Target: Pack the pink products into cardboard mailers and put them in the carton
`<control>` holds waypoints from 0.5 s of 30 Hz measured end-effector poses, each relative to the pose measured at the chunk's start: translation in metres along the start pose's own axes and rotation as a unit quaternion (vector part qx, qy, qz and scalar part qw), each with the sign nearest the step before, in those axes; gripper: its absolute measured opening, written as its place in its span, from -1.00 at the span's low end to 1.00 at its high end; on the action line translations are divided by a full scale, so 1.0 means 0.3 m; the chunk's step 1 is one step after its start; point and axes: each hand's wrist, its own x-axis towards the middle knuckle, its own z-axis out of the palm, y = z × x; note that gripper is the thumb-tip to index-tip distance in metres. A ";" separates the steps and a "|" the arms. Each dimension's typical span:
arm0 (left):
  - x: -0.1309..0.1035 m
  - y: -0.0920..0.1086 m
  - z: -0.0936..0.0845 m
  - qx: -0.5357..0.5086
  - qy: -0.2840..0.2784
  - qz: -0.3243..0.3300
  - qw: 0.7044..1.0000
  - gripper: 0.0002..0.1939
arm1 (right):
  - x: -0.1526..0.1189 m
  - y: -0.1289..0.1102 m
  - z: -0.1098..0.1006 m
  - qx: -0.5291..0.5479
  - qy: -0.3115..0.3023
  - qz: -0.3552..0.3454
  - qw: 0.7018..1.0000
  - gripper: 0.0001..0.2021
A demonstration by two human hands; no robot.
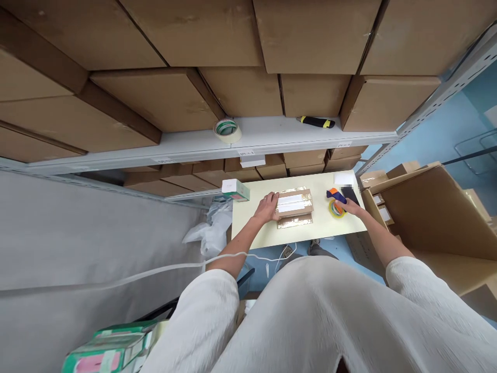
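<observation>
Left fingers (274, 200): touched a carton (294, 203), grip unclear to me
Right fingers (345, 205): gripped a tape dispenser (339, 197)
Surface (267, 235): spread beneath both

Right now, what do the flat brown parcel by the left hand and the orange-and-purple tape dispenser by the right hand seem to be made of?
Flat brown parcel: matt cardboard, judging by its plain brown edges; shiny glints suggest clear plastic tape on it.
Orange-and-purple tape dispenser: probably hard plastic, from its even bright colours; finish unclear.
</observation>
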 end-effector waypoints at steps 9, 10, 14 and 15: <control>-0.002 0.006 -0.003 0.004 -0.004 -0.010 1.000 0.31 | 0.071 0.055 -0.036 0.081 0.055 0.031 0.995 -0.71; -0.002 0.008 -0.004 0.008 -0.007 -0.013 1.000 0.31 | 0.087 0.058 -0.038 0.088 0.056 0.025 0.994 -0.71; -0.002 0.013 -0.006 0.017 -0.016 -0.026 0.999 0.32 | 0.143 0.065 -0.040 0.096 0.061 0.004 0.993 -0.70; -0.001 0.013 -0.006 0.018 -0.017 -0.029 0.999 0.32 | 0.154 0.068 -0.039 0.095 0.062 -0.001 0.994 -0.69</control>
